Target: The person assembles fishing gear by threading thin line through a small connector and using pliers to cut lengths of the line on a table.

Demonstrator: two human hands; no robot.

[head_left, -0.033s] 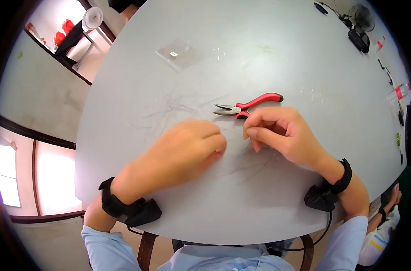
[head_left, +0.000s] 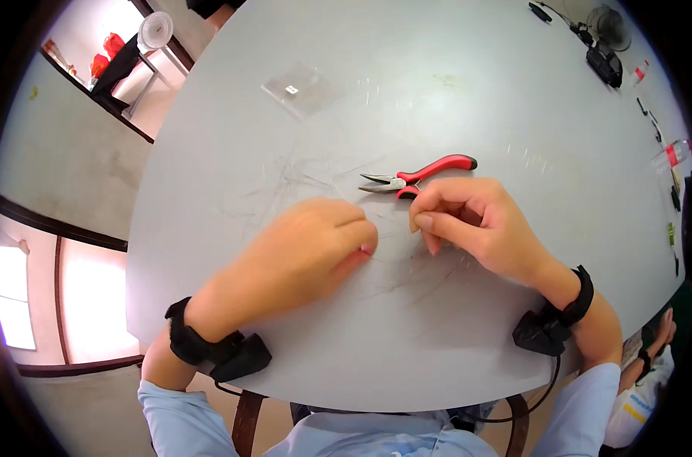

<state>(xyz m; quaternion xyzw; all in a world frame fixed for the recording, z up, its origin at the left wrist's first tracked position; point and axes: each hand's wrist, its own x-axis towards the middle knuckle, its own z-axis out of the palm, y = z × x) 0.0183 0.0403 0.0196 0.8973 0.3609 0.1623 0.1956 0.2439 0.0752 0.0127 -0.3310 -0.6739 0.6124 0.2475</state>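
Note:
Above the table's near half, my left hand [head_left: 308, 244] is closed, its thumb pressed to its fingers and slightly blurred. My right hand [head_left: 475, 225] faces it in a pinch of thumb and index finger, the other fingers curled. Whatever lies between either hand's fingertips is too fine to make out. Just beyond the right hand lie needle-nose pliers [head_left: 443, 164] with red and black handles, jaws parted and pointing left; part of the lower handle is hidden by that hand. Thin, hair-like strands [head_left: 289, 183] are scattered on the table beyond the left hand, and more around and below both hands.
A clear plastic bag [head_left: 300, 90] with a small white label lies farther back on the grey table [head_left: 232, 137]. Along the right edge are a black device [head_left: 605, 67], a small fan [head_left: 610, 29], bottles and pens. Another person's arm [head_left: 650, 358] shows at lower right.
My left hand has shifted very slightly to the left and away from my right hand. The right hand and the pliers stay practically where they were.

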